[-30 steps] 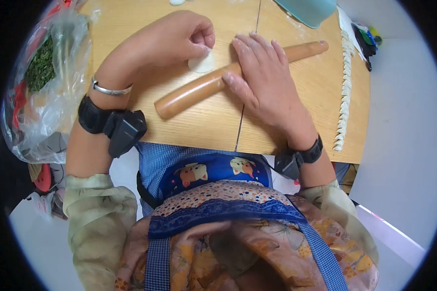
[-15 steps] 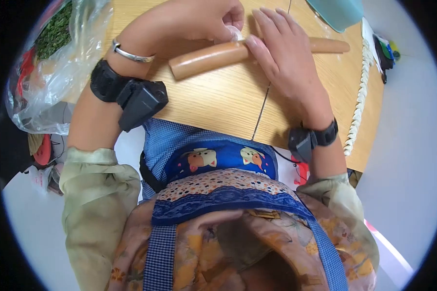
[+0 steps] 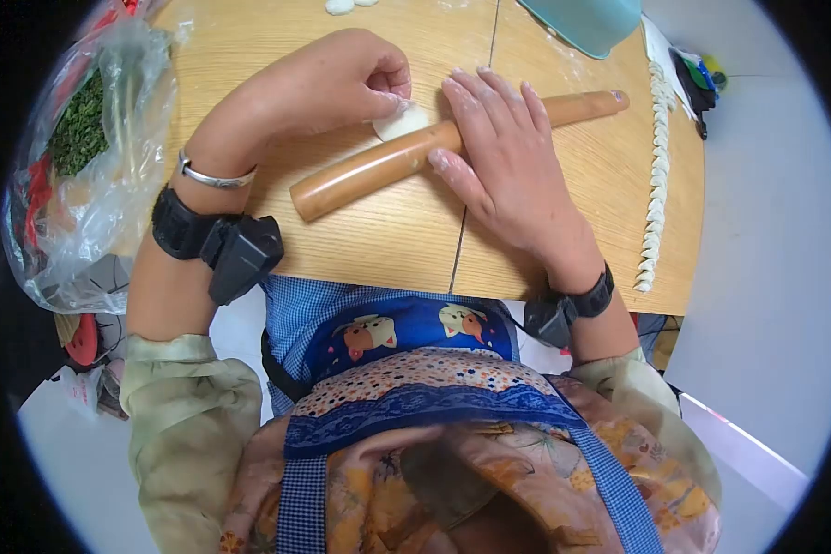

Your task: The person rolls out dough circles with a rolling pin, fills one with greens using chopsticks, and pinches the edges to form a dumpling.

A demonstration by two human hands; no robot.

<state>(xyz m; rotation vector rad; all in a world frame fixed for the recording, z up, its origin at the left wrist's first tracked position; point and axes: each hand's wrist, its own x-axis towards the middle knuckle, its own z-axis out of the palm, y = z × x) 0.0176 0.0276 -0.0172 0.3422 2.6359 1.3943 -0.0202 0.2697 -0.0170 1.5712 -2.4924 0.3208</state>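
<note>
My left hand (image 3: 365, 88) is closed, thumb and fingers pinching the edge of a small round white dough wrapper (image 3: 400, 124) that lies on the table. A wooden rolling pin (image 3: 369, 173) lies slantwise, its middle by the near right edge of the wrapper. Across the pin rests my right hand (image 3: 499, 138), palm down, fingers stretched out and spread past its far side, thumb on the near side. Flour dusts the fingers of both hands. The wrapper is partly hidden by my left fingers and the pin.
On the wooden table (image 3: 379, 249), a long row of white folded dough pieces (image 3: 654, 185) runs along the right edge. A light blue container (image 3: 586, 23) stands at the back. Small dough pieces (image 3: 340, 6) lie at the far edge. To the left, a plastic bag (image 3: 125, 185) holds chopped greens (image 3: 78, 129).
The view has shifted, so more of the far table shows. The right hand and rolling pin sit nearer to me relative to the left hand, and more of the dough wrapper is visible.
</note>
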